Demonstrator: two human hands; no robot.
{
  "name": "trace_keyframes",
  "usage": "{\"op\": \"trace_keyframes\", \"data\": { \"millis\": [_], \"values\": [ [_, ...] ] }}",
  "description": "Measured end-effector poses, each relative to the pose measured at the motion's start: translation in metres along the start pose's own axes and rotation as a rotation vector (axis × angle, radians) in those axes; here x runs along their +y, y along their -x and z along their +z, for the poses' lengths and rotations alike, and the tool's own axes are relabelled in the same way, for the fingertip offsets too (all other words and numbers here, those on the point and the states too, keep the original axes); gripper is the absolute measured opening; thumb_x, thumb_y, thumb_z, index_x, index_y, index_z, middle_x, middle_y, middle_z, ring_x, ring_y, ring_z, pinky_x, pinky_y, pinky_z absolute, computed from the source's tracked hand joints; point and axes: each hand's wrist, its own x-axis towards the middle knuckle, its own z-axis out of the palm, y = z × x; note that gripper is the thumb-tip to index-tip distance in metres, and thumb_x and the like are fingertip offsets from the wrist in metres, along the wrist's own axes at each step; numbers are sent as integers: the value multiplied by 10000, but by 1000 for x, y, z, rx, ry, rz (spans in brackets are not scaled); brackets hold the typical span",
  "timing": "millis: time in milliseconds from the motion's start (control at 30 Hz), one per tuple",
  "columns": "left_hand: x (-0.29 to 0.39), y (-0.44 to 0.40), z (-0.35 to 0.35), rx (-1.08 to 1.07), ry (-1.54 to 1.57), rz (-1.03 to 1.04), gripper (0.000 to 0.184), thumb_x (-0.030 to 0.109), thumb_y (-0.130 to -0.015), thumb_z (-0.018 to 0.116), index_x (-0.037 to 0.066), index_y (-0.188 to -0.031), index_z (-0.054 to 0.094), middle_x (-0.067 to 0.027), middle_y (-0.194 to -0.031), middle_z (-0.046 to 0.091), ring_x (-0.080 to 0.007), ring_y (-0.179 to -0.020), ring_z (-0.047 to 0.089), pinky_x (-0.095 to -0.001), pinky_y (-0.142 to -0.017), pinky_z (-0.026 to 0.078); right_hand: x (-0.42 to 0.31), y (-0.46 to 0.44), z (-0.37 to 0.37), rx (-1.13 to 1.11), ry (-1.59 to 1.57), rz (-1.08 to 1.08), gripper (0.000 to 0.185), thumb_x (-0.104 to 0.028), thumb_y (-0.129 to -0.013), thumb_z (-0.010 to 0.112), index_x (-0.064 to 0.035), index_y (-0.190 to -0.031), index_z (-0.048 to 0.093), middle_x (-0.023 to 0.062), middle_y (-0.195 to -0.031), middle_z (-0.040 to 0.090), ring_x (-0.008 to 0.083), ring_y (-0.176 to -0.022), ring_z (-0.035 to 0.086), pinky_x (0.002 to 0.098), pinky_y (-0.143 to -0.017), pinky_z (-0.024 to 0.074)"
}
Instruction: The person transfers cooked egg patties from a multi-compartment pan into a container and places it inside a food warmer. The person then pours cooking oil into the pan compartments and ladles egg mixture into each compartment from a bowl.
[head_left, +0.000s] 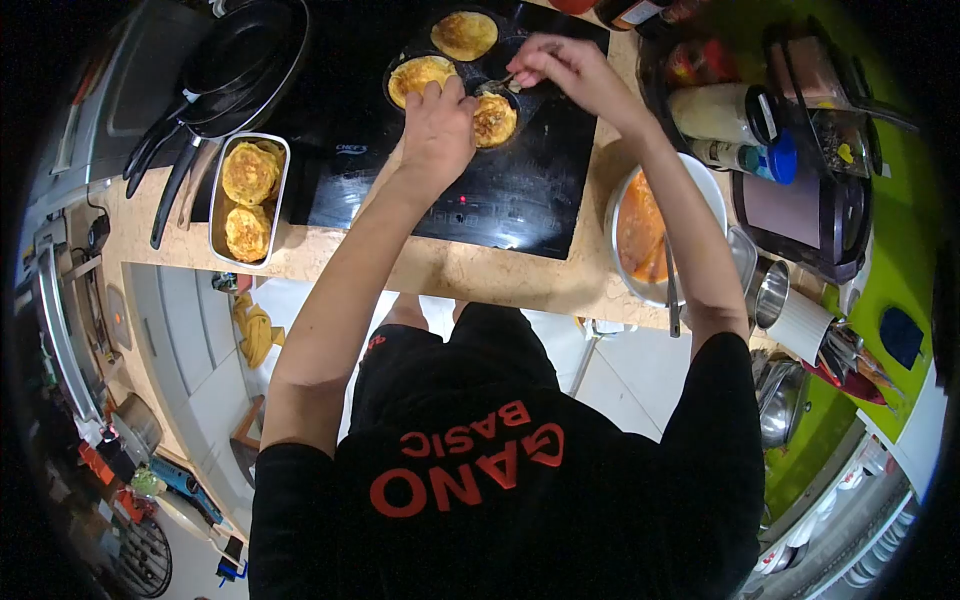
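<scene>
My right hand (555, 65) grips what looks like a small metal fork (489, 88), whose tip is at the upper edge of a browned egg patty (494, 122). Beside that patty, on its left, is my left hand (438, 128), with fingers bent and close together; whatever is under the fingertips is hidden. Two more round patties lie in the dark multi-well pan (518, 104): a yellow-brown patty (420, 76) just beyond my left fingers and a patty (464, 36) at the far side. The pan stands on a black cooktop (510, 205).
Left of the cooktop, a rectangular container (216, 215) holds browned patties, with stacked frying pans (235, 70) behind it. A white bowl (614, 225) of orange mixture with a ladle (672, 290) sits under my right forearm. Jars (715, 112) stand at the right.
</scene>
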Motion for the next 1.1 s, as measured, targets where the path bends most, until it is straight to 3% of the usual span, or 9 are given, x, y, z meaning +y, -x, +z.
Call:
{"op": "trace_keyframes", "data": {
  "millis": [100,233,300,500,600,833,1000,1100],
  "values": [
    [1,1,-2,-49,-26,-21,253,91,-729,619,109,-971,690,-55,-977,533,-248,-954,514,-403,-813,402,39,-20,-23,-114,-251,124,334,-327,-993,436,-26,-976,581,78,-939,664,112,-825,644,247,-781,534],
    [-2,9,-10,5,3,-25,294,94,-727,626,119,-1017,667,-57,-983,529,-250,-963,516,-403,-800,393,58,-23,-23,-112,-431,190,346,-358,-982,450,-42,-972,591,101,-953,667,128,-822,653,269,-771,546],
    [-4,13,-12,32,12,-43,313,92,-727,627,123,-1036,657,-56,-986,528,-250,-963,516,-404,-794,391,61,-18,-12,-92,-529,342,356,-381,-973,460,-52,-973,597,111,-935,672,146,-825,658,278,-771,549],
    [-12,21,-16,80,29,-113,324,74,-723,621,136,-1039,657,-40,-982,530,-243,-966,513,-398,-775,385,55,5,16,360,-601,547,377,-329,-970,488,34,-919,575,205,-880,671,240,-750,683,297,-697,581],
    [-14,23,-9,14,28,-84,300,56,-724,614,142,-1004,676,-36,-970,537,-240,-960,514,-397,-783,387,57,16,19,450,-687,561,364,-323,-965,497,31,-917,563,215,-886,669,254,-751,685,297,-691,582],
    [-15,10,-16,188,85,-94,255,66,-712,627,149,-941,701,-41,-966,558,-238,-955,508,-401,-797,375,60,26,5,435,-776,548,365,-349,-970,471,4,-915,548,235,-942,660,275,-872,659,325,-807,547],
    [7,17,-63,263,119,-70,269,65,-730,603,128,-984,664,-45,-983,549,-246,-953,509,-400,-756,369,61,27,-2,519,-867,502,329,-282,-988,442,31,-946,534,228,-980,638,322,-958,635,376,-889,540],
    [29,50,-109,249,293,-36,251,78,-731,604,114,-974,655,-50,-976,542,-249,-940,501,-395,-743,358,35,23,-5,541,-894,513,310,-292,-968,479,6,-918,550,231,-989,635,308,-895,648,366,-835,556]
  ]
}}
